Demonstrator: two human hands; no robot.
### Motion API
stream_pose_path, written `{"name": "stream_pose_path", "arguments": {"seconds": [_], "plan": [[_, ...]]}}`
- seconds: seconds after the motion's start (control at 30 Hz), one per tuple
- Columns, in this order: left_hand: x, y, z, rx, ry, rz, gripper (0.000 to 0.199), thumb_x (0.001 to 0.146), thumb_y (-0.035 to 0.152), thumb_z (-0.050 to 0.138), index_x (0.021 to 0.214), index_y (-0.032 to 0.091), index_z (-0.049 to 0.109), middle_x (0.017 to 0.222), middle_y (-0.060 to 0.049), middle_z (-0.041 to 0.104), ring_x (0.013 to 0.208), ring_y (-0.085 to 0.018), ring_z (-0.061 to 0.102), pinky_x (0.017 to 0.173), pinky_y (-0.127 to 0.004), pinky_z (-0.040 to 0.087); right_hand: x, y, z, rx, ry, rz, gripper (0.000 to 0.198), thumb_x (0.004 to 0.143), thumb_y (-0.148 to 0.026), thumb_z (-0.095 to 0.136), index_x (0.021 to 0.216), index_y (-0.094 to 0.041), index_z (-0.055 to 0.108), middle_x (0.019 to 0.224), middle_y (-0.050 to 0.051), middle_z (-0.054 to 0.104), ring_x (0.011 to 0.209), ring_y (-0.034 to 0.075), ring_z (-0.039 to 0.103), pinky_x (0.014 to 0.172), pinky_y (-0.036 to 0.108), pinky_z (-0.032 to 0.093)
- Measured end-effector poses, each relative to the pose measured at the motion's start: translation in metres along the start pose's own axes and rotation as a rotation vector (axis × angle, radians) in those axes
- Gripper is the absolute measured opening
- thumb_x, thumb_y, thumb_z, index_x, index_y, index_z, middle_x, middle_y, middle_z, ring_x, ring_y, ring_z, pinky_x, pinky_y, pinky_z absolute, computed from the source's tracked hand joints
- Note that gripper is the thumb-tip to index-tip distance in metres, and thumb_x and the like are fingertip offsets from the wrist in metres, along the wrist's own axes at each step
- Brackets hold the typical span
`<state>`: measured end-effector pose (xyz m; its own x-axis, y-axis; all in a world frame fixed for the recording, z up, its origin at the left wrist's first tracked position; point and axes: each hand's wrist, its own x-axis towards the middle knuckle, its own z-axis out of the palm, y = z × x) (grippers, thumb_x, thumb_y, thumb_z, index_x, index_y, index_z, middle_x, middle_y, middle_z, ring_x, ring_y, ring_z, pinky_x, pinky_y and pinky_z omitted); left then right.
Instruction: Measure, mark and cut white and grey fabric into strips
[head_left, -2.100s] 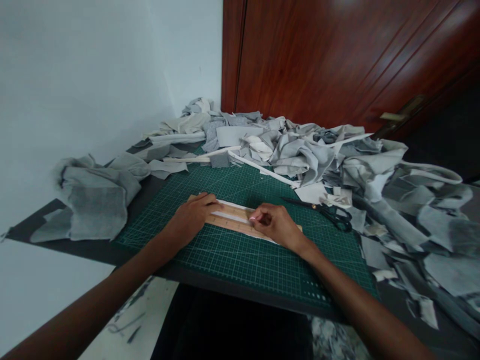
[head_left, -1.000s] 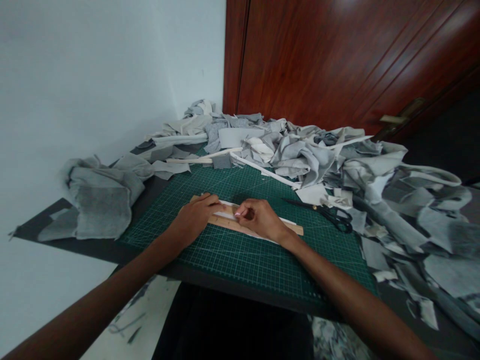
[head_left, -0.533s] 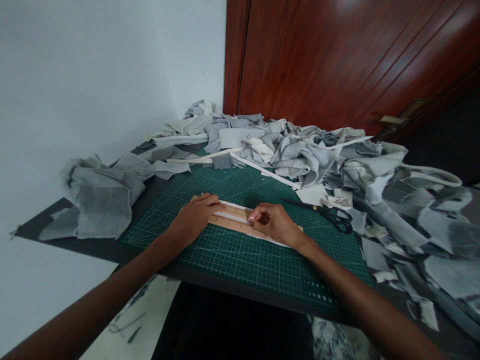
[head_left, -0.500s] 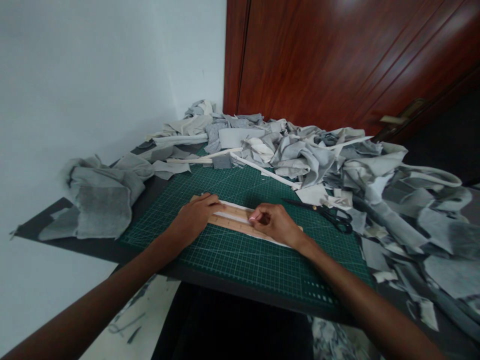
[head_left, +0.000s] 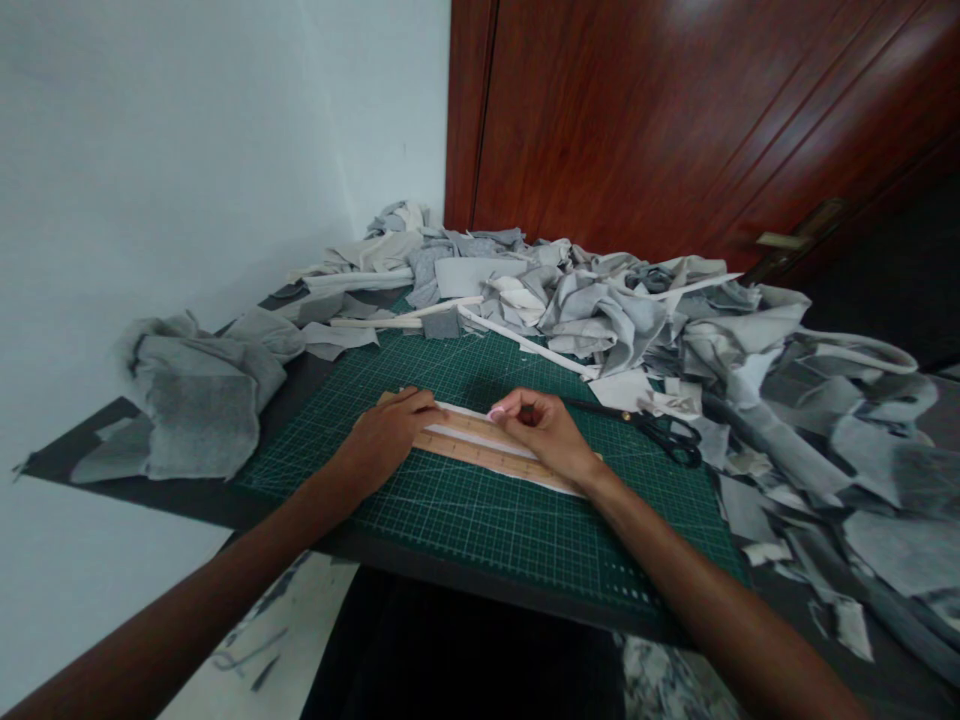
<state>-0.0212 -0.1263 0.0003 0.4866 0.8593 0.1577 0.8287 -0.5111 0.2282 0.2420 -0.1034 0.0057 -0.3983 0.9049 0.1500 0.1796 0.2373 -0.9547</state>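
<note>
Two wooden ruler strips (head_left: 480, 455) lie side by side over white cloth (head_left: 471, 437) on the green cutting mat (head_left: 465, 520). White cloth shows between the strips and along their edges. My left hand (head_left: 394, 435) presses on the left end of the strips, fingers stretched out and lying flat. My right hand (head_left: 544, 430) is closed in a pinch at the far edge of the upper strip. Between its fingertips is a small pale pink piece (head_left: 495, 413), which looks like tailor's chalk. Black scissors (head_left: 664, 435) lie just right of my right hand.
A heap of grey and white cloth scraps (head_left: 607, 310) runs along the back and right of the dark table (head_left: 180, 500). A folded grey cloth (head_left: 206, 415) lies on the left. Behind stand a white wall (head_left: 187, 150) and a brown wooden door (head_left: 637, 120).
My right hand has moved slightly up and left, from the gap between the strips to the far edge of the upper one. My left hand stays in place.
</note>
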Motion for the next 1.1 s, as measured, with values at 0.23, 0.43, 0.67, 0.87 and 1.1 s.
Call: {"name": "stream_pose_path", "arguments": {"seconds": [0.23, 0.43, 0.67, 0.87, 1.1], "plan": [[0.002, -0.004, 0.001, 0.008, 0.024, 0.043, 0.034, 0.098, 0.004, 0.049, 0.113, 0.022, 0.074, 0.113, -0.006, 0.069, 0.109, -0.024, 0.060, 0.095, -0.037, 0.049, 0.031, -0.010, 0.037, -0.018, -0.055, -0.063, 0.010, 0.088, -0.028, 0.073, 0.090, -0.018, 0.074, 0.080, 0.000, 0.071, 0.072, 0.012, 0.063, 0.066, 0.023, 0.048], [0.004, -0.007, 0.004, -0.065, 0.113, 0.060, 0.024, 0.103, 0.010, 0.050, 0.099, 0.020, 0.070, 0.097, -0.003, 0.071, 0.096, -0.021, 0.063, 0.088, -0.034, 0.046, 0.039, 0.002, 0.044, -0.104, -0.143, -0.048, 0.007, 0.086, -0.022, 0.072, 0.088, -0.016, 0.075, 0.081, 0.001, 0.073, 0.072, 0.011, 0.063, 0.067, 0.022, 0.048], [0.002, -0.004, 0.004, -0.090, 0.111, -0.011, 0.023, 0.100, 0.006, 0.048, 0.098, 0.022, 0.065, 0.096, -0.002, 0.071, 0.098, -0.022, 0.063, 0.085, -0.033, 0.045, 0.042, 0.006, 0.044, -0.151, -0.186, -0.073, 0.007, 0.086, -0.018, 0.071, 0.087, -0.015, 0.078, 0.083, 0.002, 0.077, 0.073, 0.012, 0.065, 0.069, 0.023, 0.049], [0.002, -0.005, 0.008, -0.093, 0.119, -0.095, 0.020, 0.098, 0.007, 0.046, 0.102, 0.022, 0.059, 0.094, -0.003, 0.068, 0.093, -0.023, 0.065, 0.080, -0.033, 0.046, 0.041, 0.004, 0.047, -0.181, -0.209, -0.093, 0.007, 0.086, -0.020, 0.073, 0.086, -0.015, 0.078, 0.084, 0.003, 0.079, 0.074, 0.013, 0.067, 0.071, 0.023, 0.049], [0.002, -0.004, 0.008, -0.098, 0.119, -0.110, 0.016, 0.100, 0.009, 0.048, 0.102, 0.022, 0.057, 0.094, -0.002, 0.067, 0.089, -0.023, 0.064, 0.077, -0.032, 0.044, 0.043, 0.000, 0.055, -0.346, -0.166, -0.165, 0.004, 0.085, -0.015, 0.075, 0.082, -0.016, 0.078, 0.084, 0.002, 0.078, 0.075, 0.014, 0.068, 0.072, 0.024, 0.048]]}}
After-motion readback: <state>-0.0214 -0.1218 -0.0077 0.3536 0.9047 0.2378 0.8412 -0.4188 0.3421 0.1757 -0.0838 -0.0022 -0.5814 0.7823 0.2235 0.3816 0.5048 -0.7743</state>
